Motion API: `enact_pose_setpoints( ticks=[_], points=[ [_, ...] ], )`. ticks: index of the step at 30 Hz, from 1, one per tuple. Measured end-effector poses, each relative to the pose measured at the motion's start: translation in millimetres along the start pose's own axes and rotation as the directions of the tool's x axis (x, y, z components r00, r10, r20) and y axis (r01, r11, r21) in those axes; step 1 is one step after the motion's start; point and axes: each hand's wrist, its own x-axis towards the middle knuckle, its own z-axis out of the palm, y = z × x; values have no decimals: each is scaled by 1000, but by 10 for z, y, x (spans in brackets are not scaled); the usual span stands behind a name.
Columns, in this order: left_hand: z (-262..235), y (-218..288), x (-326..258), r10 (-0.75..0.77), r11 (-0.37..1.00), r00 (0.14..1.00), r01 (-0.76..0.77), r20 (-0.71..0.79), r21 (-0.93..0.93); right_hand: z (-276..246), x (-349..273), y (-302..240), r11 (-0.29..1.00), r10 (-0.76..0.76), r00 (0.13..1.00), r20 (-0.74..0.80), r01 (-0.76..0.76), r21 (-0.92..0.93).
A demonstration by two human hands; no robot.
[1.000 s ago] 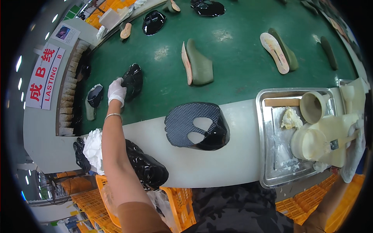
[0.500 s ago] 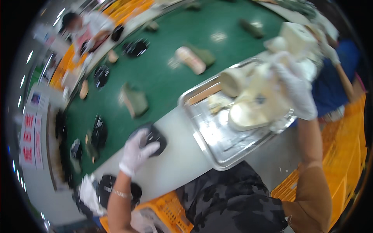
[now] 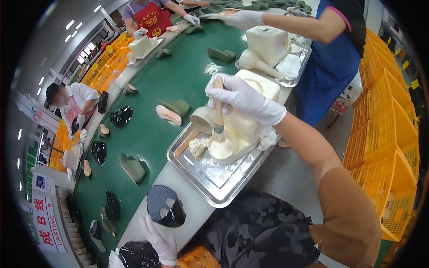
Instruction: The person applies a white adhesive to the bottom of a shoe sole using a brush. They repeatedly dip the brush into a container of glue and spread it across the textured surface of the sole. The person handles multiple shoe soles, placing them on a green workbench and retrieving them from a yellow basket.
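My right hand (image 3: 243, 96), in a white glove, grips an upright paintbrush (image 3: 219, 115) by its wooden handle. The bristles are down in the white paste in the round open mouth of a cream plastic container (image 3: 267, 86). That container stands in a shiny metal tray (image 3: 217, 202), beside a beige cup (image 3: 201, 119) and a crusted white lump (image 3: 197, 146). My gloved left hand (image 3: 160, 243) has its fingers apart, close to the near edge of a black shoe upper (image 3: 161, 196) with a textured and a glossy part. Whether a fingertip touches it, I cannot tell.
A green belt (image 3: 196, 80) carries olive lasts (image 3: 132, 167) and black uppers. Another glossy black upper (image 3: 138, 254) lies near my left wrist. Orange crates (image 3: 393, 192) stand along the right. Co-workers stand across the belt; another person's arm (image 3: 299, 26) reaches in at the upper right.
My left hand has come off the black upper and drawn back nearer to me. My right hand now shows the brush dipped in the container's mouth. The whole view has shifted.
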Motion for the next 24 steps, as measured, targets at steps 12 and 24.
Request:
enact_pose_setpoints(
  ticks=[12, 24],
  points=[
    [832, -145, -76, -367, 890, 898, 261, -245, -375, 409, -866, 333, 697, -506, 862, 25, 426, -577],
    [806, 97, 351, -651, -421, 660, 97, 375, -902, 529, -927, 662, 783, -339, 930, 140, 361, -507]
  ],
)
